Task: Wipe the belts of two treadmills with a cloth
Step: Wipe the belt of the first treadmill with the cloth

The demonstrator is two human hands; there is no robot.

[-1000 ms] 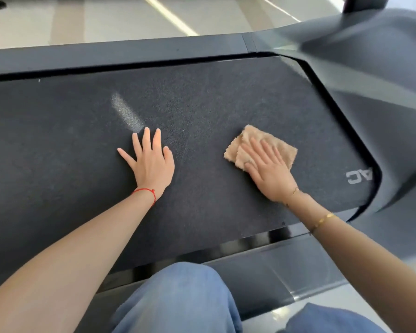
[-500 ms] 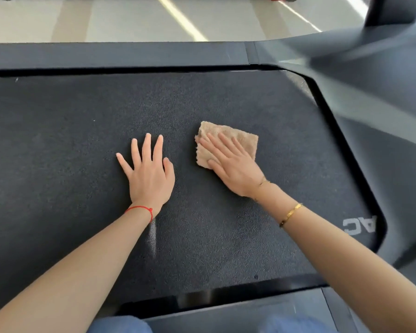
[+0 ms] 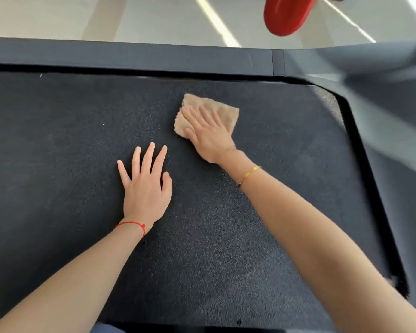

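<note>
Now we press the cloth (image 3: 209,111) flat under our right hand (image 3: 209,138), fingers straight, toward the belt's (image 3: 58,140) far edge; our left hand (image 3: 145,186), fingers spread, braces us.

There is one view only, from the camera on my head, so nothing is shared with a second angle. It looks forward and steeply down across the treadmill belt (image 3: 226,248), close enough that the belt fills most of the picture. My forearms enter from the near edge, my left hand (image 3: 145,188) and right hand (image 3: 208,134) lying mid-frame. At the far edge, past the side rail (image 3: 130,56), a strip of pale floor (image 3: 106,18) shows.
</note>
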